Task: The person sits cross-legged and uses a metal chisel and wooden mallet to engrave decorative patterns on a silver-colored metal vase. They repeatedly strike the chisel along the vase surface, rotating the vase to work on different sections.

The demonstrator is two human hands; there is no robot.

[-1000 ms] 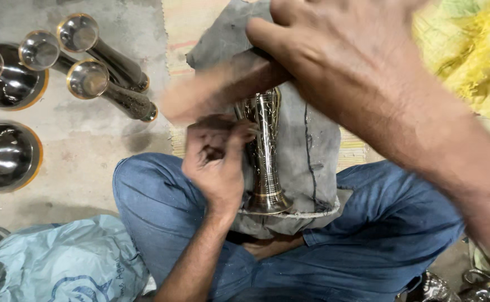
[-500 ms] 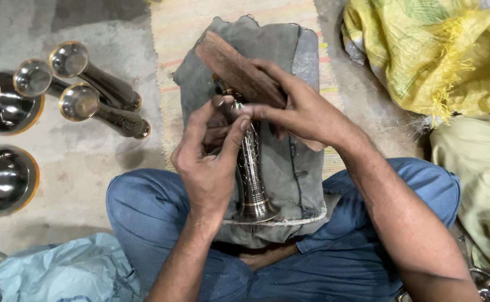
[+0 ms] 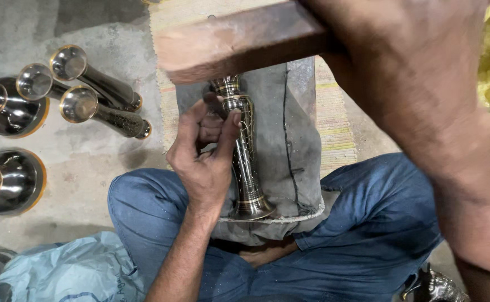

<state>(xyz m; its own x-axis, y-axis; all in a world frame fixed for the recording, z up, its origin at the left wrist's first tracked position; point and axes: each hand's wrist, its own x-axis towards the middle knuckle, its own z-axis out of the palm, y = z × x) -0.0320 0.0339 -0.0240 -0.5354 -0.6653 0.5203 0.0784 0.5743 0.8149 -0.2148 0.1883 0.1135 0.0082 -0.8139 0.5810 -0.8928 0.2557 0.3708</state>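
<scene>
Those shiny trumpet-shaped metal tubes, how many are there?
4. One metal tube lies on the grey cloth, steadied by the left hand. Three more lie together on the floor, upper left. Others may be hidden.

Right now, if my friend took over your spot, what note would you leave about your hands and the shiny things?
Left hand: holds a small tool against the engraved brass vase, which lies on a grey padded block over the lap.
Right hand: raised, gripping a wooden mallet, blurred.
Three similar vases and round metal bowls lie on the floor to the left.
Done: pattern shows on the vase body.
Left: cannot tell how much.
</scene>
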